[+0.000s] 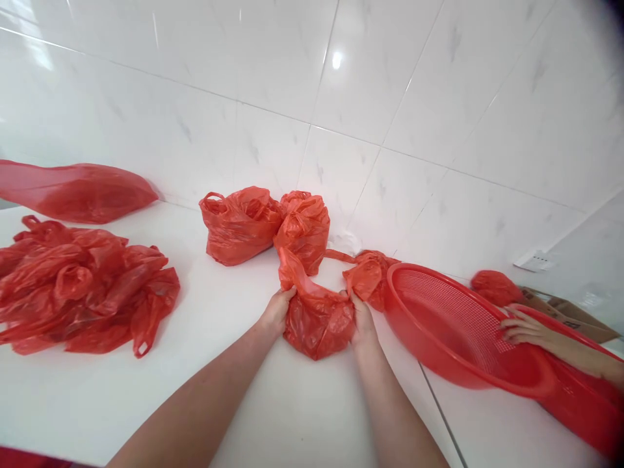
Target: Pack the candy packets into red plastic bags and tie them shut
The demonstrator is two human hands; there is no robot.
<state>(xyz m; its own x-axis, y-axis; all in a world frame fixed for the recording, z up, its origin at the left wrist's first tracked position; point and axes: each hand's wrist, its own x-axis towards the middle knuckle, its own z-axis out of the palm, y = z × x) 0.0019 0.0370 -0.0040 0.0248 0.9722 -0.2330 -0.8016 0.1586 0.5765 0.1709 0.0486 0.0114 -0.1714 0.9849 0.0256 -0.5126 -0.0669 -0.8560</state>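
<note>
Between my two hands is a red plastic bag (319, 325), its bottom sagging and its mouth spread at the top. My left hand (279, 311) is closed on the bag's left edge, thumb on top. Gripping the right edge is my right hand (361, 320), with a loose handle flap sticking up beside it. What lies inside the bag is hidden from view. Just behind it stand a bunched red bag (305, 224) and a wider filled red bag (241, 227), both against the wall.
A heap of crumpled red bags (82, 286) lies at left, with a long red sack (92, 192) behind it. At right, a red plastic basket (439, 325) is tilted, and another person's hand (524, 327) rests on its rim. A cardboard box (565, 312) sits behind.
</note>
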